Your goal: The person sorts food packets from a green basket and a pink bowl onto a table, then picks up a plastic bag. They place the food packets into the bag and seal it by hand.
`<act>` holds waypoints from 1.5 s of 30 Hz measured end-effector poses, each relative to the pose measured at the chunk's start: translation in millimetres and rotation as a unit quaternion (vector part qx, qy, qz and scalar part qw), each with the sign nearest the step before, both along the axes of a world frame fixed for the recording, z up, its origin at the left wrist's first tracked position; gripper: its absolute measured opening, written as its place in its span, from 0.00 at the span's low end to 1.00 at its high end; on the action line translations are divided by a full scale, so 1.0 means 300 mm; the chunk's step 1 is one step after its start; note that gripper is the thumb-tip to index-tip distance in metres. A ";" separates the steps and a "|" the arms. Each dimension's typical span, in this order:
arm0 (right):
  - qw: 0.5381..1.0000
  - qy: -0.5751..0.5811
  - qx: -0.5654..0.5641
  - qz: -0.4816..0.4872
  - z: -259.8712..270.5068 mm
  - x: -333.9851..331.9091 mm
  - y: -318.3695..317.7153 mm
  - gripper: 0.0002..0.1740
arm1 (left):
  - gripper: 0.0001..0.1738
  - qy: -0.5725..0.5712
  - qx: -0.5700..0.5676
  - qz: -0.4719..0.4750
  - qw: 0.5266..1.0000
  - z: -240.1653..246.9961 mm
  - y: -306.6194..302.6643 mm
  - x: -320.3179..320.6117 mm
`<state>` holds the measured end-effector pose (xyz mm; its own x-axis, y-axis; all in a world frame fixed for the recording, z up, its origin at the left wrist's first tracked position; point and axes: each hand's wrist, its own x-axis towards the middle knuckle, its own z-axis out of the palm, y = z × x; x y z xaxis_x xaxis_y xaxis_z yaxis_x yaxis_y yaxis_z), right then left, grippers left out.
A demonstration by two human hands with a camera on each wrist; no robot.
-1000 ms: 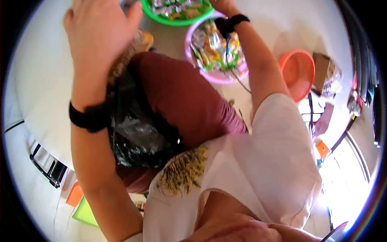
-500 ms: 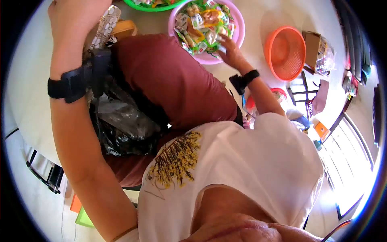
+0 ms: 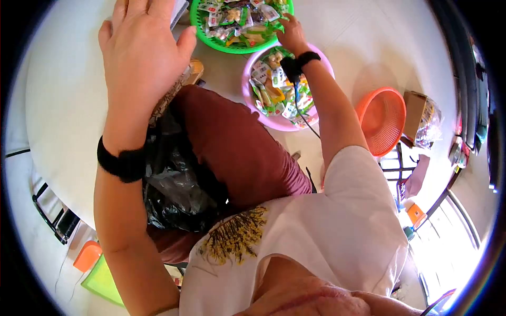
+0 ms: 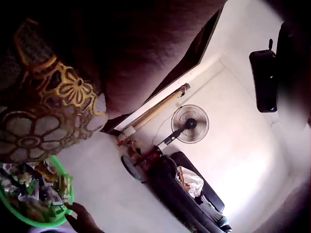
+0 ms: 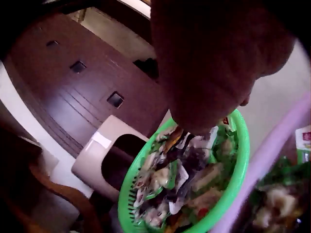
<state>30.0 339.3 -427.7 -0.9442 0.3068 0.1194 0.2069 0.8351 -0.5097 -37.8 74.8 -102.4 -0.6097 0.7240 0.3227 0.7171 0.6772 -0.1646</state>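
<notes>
My left hand is raised at the upper left of the head view, back up, thumb spread and fingers extended past the top edge. Below it a black plastic bag lies on my lap. My right hand reaches to the right rim of a green basket filled with small sealed food packets. Its fingers are loosely bent, and nothing shows between them. Under the right wrist stands a pink basin with more such packets. In the right wrist view the dark hand covers the basket's far edge.
An orange basket and a cardboard box stand on the floor to the right. Flower-patterned fabric and a standing fan show in the left wrist view. A beige plastic stool is beside the green basket.
My right hand was over the packets in the pink basin half a second ago and is now at the green basket. The head view has shifted, bringing the left hand fully into sight.
</notes>
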 end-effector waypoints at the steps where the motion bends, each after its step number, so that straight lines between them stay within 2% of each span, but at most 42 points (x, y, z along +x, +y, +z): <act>1: 0.999 -0.016 0.032 -0.027 -0.033 -0.043 0.018 0.20 | 0.32 -0.006 -0.001 0.001 1.000 0.002 0.004 0.001; 4: 0.991 -0.098 0.069 -0.064 -0.149 -0.143 0.087 0.22 | 0.32 -0.017 -0.007 0.004 1.000 0.000 0.006 -0.001; 5: 0.977 -0.199 0.007 -0.076 -0.148 -0.169 0.103 0.23 | 0.32 -0.016 -0.010 0.002 1.000 -0.001 0.005 -0.001; 8: 0.981 -0.171 0.062 -0.062 -0.181 -0.180 0.126 0.25 | 0.31 -0.015 -0.008 0.007 1.000 0.008 0.015 0.013; 11: 0.991 -0.119 0.005 -0.055 -0.108 -0.149 0.104 0.22 | 0.32 -0.023 -0.003 0.035 0.999 0.023 0.031 0.044; 13: 0.999 -0.004 -0.034 -0.024 -0.067 -0.097 0.102 0.21 | 0.31 -0.023 -0.014 0.049 0.998 0.023 0.035 0.046; 16: 0.991 0.119 -0.055 -0.001 0.121 0.051 0.039 0.17 | 0.31 -0.022 -0.013 0.052 0.998 0.027 0.036 0.052; 18: 0.991 0.117 -0.059 0.039 0.265 0.186 -0.011 0.18 | 0.31 -0.030 -0.006 0.055 0.998 0.033 0.037 0.055; 21: 0.995 0.073 0.002 0.070 0.371 0.422 -0.095 0.19 | 0.30 -0.015 -0.029 0.076 0.997 0.038 0.045 0.069; 23: 0.998 0.003 -0.041 0.054 0.392 0.555 -0.179 0.21 | 0.30 -0.012 -0.039 0.072 0.997 0.038 0.043 0.062; 26: 0.987 -0.106 -0.058 0.107 0.348 0.682 -0.259 0.21 | 0.30 -0.031 -0.023 0.047 0.998 0.039 0.022 0.047; 29: 0.989 -0.059 -0.083 0.108 0.335 0.640 -0.278 0.21 | 0.31 -0.033 -0.009 0.042 0.999 0.037 0.029 0.057; 32: 0.993 0.028 -0.086 0.082 0.257 0.468 -0.254 0.18 | 0.31 -0.029 -0.015 0.030 0.999 0.024 0.030 0.031; 36: 0.983 0.079 -0.167 0.002 0.013 0.149 -0.168 0.18 | 0.32 -0.036 -0.005 0.043 0.998 0.033 0.043 0.050; 38: 0.977 -0.017 -0.204 -0.052 -0.044 -0.007 -0.113 0.20 | 0.32 -0.028 -0.010 0.043 0.999 0.023 0.040 0.044; 40: 0.914 -0.050 -0.358 -0.186 -0.055 -0.109 -0.108 0.20 | 0.32 -0.020 -0.006 0.038 0.999 0.014 0.035 0.042; 41: 0.975 -0.095 -0.183 -0.080 -0.122 -0.153 -0.063 0.23 | 0.32 -0.018 -0.004 0.035 0.999 0.010 0.033 0.040; 42: 0.991 -0.134 0.000 0.030 -0.212 -0.198 0.012 0.26 | 0.32 -0.016 0.000 0.034 0.999 0.008 0.033 0.036; 45: 0.979 -0.205 -0.014 0.020 -0.230 -0.230 0.030 0.25 | 0.31 -0.020 0.002 0.035 0.999 0.003 0.027 0.030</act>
<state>-38.9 348.4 -496.6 -0.9224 0.2667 -0.2794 0.3664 0.8334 -0.4139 -28.7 82.9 -101.3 -0.6710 0.6781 0.2999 0.6739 0.7264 -0.1347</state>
